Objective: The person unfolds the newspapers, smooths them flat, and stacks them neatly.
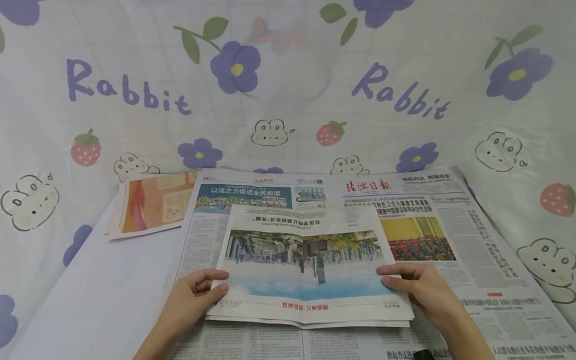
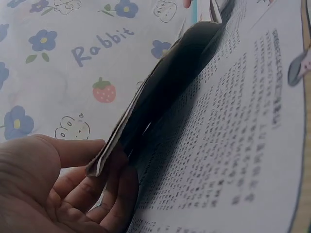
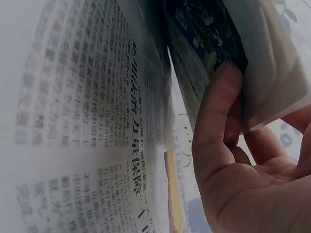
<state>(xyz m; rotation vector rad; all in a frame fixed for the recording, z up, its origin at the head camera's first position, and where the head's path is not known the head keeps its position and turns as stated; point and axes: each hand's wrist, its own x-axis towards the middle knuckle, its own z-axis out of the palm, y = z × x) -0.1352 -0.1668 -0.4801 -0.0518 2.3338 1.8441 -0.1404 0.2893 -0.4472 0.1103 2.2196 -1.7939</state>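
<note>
A folded newspaper (image 1: pixel 306 265) with a street photo, printed upside down to me, is held between both hands. My left hand (image 1: pixel 193 295) pinches its left edge, thumb on top and fingers beneath. On the right edge my right hand (image 1: pixel 420 290) grips the same way. In the left wrist view the left hand (image 2: pixel 73 189) holds the layered paper edge above a printed sheet. The right wrist view shows the right hand (image 3: pixel 243 170) with fingers under the folded layers. Beneath lies a large spread newspaper (image 1: pixel 477 250) with a red masthead.
An orange-printed paper (image 1: pixel 155 202) lies at the back left, partly under the spread newspaper. The white table surface (image 1: pixel 112 285) shows at the left. Behind hangs a white curtain (image 1: pixel 288 100) with rabbits, flowers and strawberries. A small dark object (image 1: pixel 424 355) shows at the bottom edge.
</note>
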